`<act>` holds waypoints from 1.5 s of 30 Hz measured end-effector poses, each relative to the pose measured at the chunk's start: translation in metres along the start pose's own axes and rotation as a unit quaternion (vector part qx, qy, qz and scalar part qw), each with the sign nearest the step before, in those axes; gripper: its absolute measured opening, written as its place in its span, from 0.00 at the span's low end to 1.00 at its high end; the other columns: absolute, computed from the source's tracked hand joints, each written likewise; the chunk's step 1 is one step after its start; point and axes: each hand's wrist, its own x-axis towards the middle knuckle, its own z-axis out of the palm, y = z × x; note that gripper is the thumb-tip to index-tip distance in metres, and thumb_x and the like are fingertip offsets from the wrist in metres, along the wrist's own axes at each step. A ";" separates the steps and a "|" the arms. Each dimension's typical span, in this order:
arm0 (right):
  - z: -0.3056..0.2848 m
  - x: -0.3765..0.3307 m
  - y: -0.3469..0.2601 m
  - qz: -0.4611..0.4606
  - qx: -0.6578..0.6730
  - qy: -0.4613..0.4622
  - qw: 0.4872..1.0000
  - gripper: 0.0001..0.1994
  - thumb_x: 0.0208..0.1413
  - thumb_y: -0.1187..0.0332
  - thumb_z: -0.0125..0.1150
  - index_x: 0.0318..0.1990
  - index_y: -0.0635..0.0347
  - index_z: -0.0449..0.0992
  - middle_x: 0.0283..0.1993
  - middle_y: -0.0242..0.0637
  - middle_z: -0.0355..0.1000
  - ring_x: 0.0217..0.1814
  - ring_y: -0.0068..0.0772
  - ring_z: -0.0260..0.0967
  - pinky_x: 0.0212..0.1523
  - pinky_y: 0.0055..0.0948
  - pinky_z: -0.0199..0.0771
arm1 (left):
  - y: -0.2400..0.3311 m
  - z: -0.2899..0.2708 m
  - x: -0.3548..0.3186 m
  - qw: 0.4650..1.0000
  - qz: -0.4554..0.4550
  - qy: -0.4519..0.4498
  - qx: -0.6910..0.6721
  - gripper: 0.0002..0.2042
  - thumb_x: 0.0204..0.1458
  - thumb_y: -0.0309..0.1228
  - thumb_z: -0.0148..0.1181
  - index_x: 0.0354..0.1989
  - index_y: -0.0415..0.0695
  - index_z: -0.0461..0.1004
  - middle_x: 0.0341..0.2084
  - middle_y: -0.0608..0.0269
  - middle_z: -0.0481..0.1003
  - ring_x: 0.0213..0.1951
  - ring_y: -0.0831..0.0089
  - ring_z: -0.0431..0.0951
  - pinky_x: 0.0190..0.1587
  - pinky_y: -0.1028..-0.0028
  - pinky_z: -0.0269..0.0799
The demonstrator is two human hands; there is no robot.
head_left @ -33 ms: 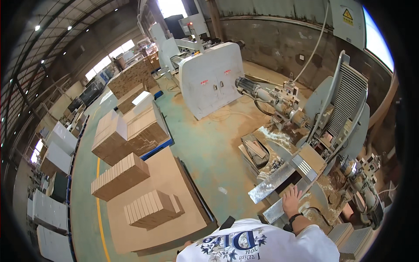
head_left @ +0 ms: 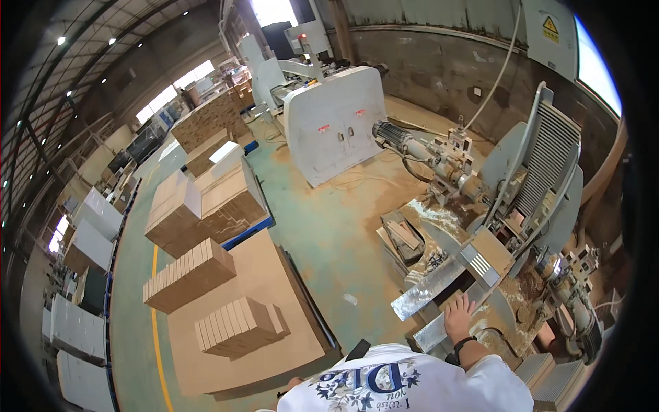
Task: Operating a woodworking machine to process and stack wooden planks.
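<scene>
My right hand (head_left: 459,318) lies palm down with its fingers stretched out at the near end of the machine's metal infeed rails (head_left: 431,334). Just past its fingertips a small tan piece (head_left: 450,301) shows between the rails; whether the hand touches it I cannot tell. Farther up the feed, a tan board (head_left: 493,250) rests beside a slotted metal plate (head_left: 479,264). Of my left hand (head_left: 294,382) only a sliver appears at the lower edge, beside my white shirt; its fingers are hidden.
Left of me, two rows of tan boards (head_left: 189,273) (head_left: 237,327) stand on a large flat sheet (head_left: 185,343). Behind them are stacked panels (head_left: 230,196) on a blue pallet. A bin of offcuts (head_left: 403,235) sits by the machine. Motors (head_left: 395,135) and a white machine cabinet (head_left: 335,127) stand beyond.
</scene>
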 end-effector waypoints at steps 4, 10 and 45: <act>-0.009 0.004 -0.012 -0.001 0.001 -0.010 1.000 0.12 0.52 0.64 0.47 0.40 0.61 0.69 0.54 0.44 0.59 0.64 0.51 0.45 0.61 0.58 0.35 | 0.046 -0.010 -0.015 0.999 -0.010 0.049 0.018 0.19 0.42 0.46 0.58 0.22 0.39 0.75 0.25 0.53 0.76 0.31 0.63 0.75 0.35 0.68 0.69; 0.003 0.002 -0.006 -0.026 -0.020 0.015 0.999 0.11 0.52 0.65 0.45 0.38 0.59 0.69 0.53 0.43 0.60 0.64 0.50 0.45 0.62 0.58 0.34 | 0.106 -0.013 -0.002 0.995 0.059 0.003 -0.077 0.17 0.45 0.44 0.57 0.25 0.40 0.74 0.17 0.62 0.74 0.21 0.72 0.74 0.29 0.73 0.69; 0.004 -0.005 0.001 0.004 -0.019 0.043 0.999 0.11 0.52 0.59 0.49 0.40 0.51 0.72 0.54 0.35 0.61 0.64 0.43 0.47 0.61 0.58 0.38 | 0.240 0.001 0.080 0.971 0.151 -0.076 0.169 0.21 0.43 0.48 0.55 0.26 0.38 0.77 0.22 0.53 0.76 0.29 0.63 0.77 0.36 0.68 0.70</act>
